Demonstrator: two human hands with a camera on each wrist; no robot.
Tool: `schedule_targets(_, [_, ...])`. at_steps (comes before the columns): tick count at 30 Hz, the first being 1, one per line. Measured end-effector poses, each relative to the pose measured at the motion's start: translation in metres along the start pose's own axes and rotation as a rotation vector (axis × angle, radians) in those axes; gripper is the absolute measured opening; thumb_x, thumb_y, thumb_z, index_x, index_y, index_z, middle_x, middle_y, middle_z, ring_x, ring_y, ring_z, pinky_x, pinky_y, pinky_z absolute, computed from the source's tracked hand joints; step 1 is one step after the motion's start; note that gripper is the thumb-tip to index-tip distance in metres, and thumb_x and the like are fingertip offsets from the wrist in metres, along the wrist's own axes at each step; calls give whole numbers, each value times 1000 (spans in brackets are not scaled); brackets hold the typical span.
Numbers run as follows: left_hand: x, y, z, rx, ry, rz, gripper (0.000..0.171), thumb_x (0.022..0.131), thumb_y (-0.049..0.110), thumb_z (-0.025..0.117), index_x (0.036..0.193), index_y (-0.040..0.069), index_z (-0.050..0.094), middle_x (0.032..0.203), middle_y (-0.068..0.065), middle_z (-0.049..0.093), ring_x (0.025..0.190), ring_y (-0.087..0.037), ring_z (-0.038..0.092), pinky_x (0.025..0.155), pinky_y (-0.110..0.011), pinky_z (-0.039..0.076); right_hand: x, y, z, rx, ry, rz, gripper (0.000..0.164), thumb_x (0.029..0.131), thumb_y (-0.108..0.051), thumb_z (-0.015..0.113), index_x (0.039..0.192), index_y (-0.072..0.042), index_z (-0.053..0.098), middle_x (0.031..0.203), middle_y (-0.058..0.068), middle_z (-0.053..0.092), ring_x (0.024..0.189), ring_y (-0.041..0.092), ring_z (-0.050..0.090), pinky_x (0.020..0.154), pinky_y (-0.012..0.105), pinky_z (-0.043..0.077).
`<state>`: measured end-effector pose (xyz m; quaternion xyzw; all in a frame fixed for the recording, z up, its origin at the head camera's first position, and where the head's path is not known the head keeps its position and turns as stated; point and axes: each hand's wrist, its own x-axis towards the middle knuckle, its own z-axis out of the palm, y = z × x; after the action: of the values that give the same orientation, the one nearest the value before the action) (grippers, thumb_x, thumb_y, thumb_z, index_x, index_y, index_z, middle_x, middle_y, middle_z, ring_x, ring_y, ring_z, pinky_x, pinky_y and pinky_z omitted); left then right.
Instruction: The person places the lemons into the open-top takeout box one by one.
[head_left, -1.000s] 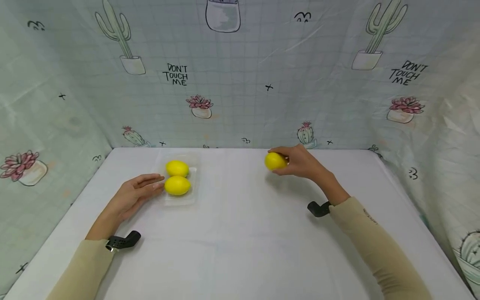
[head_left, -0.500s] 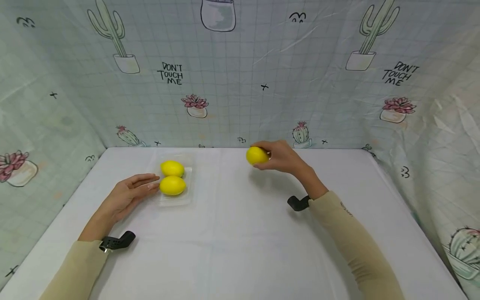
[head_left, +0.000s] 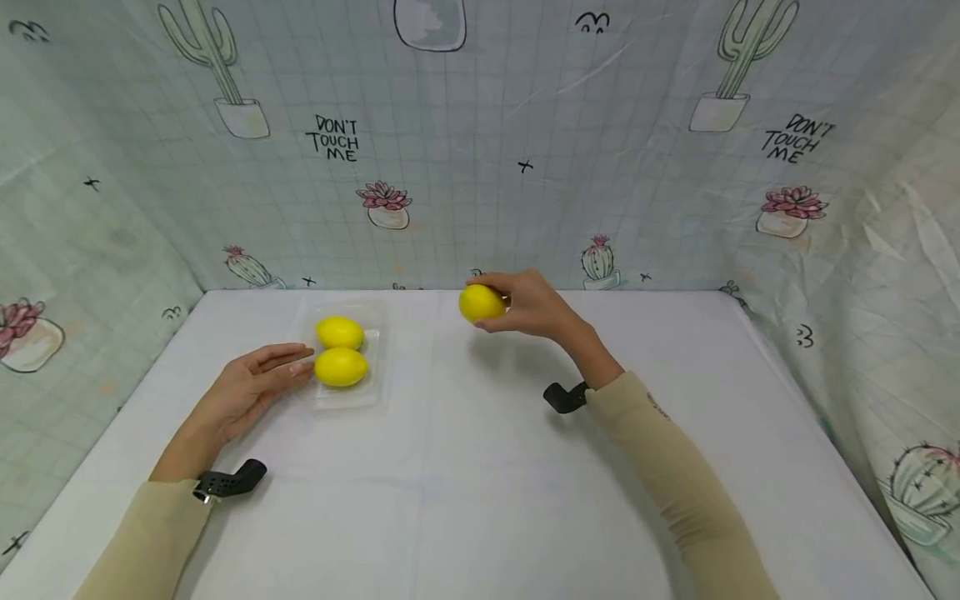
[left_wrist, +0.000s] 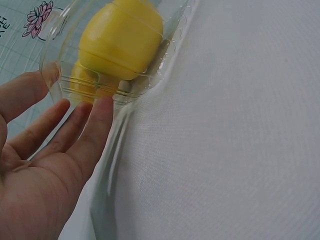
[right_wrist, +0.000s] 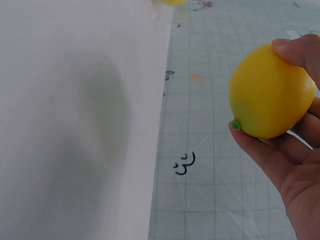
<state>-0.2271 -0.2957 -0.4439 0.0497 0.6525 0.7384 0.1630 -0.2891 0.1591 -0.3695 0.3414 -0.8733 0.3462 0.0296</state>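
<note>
Two yellow lemons, a far one [head_left: 340,332] and a near one [head_left: 341,367], lie in a clear plastic tray [head_left: 347,399] at the left of the table. My left hand [head_left: 251,392] is at the tray's left side, its fingers extended. In the left wrist view, the fingertips [left_wrist: 104,106] meet the tray's clear wall. My right hand [head_left: 531,305] grips a third lemon [head_left: 480,303] above the back of the table, right of the tray. The right wrist view shows this lemon [right_wrist: 270,92] between thumb and fingers, its green tip near one fingertip.
A white cloth [head_left: 465,492] covers the table. Behind its far edge hangs a curtain [head_left: 480,167] printed with cacti and words, which also runs along both sides. Each wrist wears a black camera mount, one on the left [head_left: 231,482] and one on the right [head_left: 566,397].
My right hand has carried its lemon leftward, closer to the tray. The left hand stays beside the tray, and the head view has shifted slightly.
</note>
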Motion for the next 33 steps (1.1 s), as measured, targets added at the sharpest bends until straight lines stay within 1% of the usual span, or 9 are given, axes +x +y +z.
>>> schedule_targets(6, [-1, 1, -1, -8, 8, 5, 51, 102, 0, 59, 148, -5, 36, 135, -2, 58, 117, -14, 67, 101, -27, 53, 12, -12, 5, -7, -10, -7, 56, 84, -26, 82, 134, -8, 65, 121, 7, 72, 95, 20, 67, 84, 33, 60])
schedule_targets(14, [-2, 2, 0, -13, 8, -19, 52, 101, 0, 60, 148, -3, 36, 134, 0, 59, 115, -13, 68, 100, -26, 54, 24, -23, 11, 19, -19, -28, 55, 84, -26, 82, 134, -10, 65, 121, 4, 72, 96, 17, 67, 83, 29, 58])
schedule_targets(22, [0, 1, 1, -30, -2, -10, 48, 101, -3, 59, 145, -2, 40, 134, -1, 58, 115, -14, 68, 100, -27, 54, 36, -31, 21, 67, -24, -70, 55, 84, -25, 83, 134, -10, 65, 122, 4, 71, 96, 13, 67, 82, 25, 58])
schedule_targets(27, [1, 0, 1, -38, -13, -6, 48, 102, -1, 58, 145, -2, 39, 137, -4, 56, 117, -14, 67, 101, -27, 53, 42, -36, 26, 52, -27, -93, 54, 85, -27, 82, 133, -10, 65, 121, 4, 72, 94, 13, 65, 83, 23, 57])
schedule_targets(29, [2, 1, 1, -35, -13, -6, 48, 102, -1, 59, 145, -2, 39, 136, -3, 57, 116, -14, 67, 101, -27, 53, 46, -38, 28, 45, -26, -103, 54, 86, -28, 82, 133, -10, 65, 120, 4, 72, 93, 13, 65, 82, 23, 57])
schedule_targets(33, [2, 0, 1, -58, -13, -2, 46, 101, -3, 58, 143, -2, 41, 134, -2, 59, 114, -15, 68, 100, -28, 54, 53, -42, 33, 52, -35, -113, 55, 86, -30, 81, 135, -10, 65, 122, 3, 71, 94, 12, 65, 81, 20, 56])
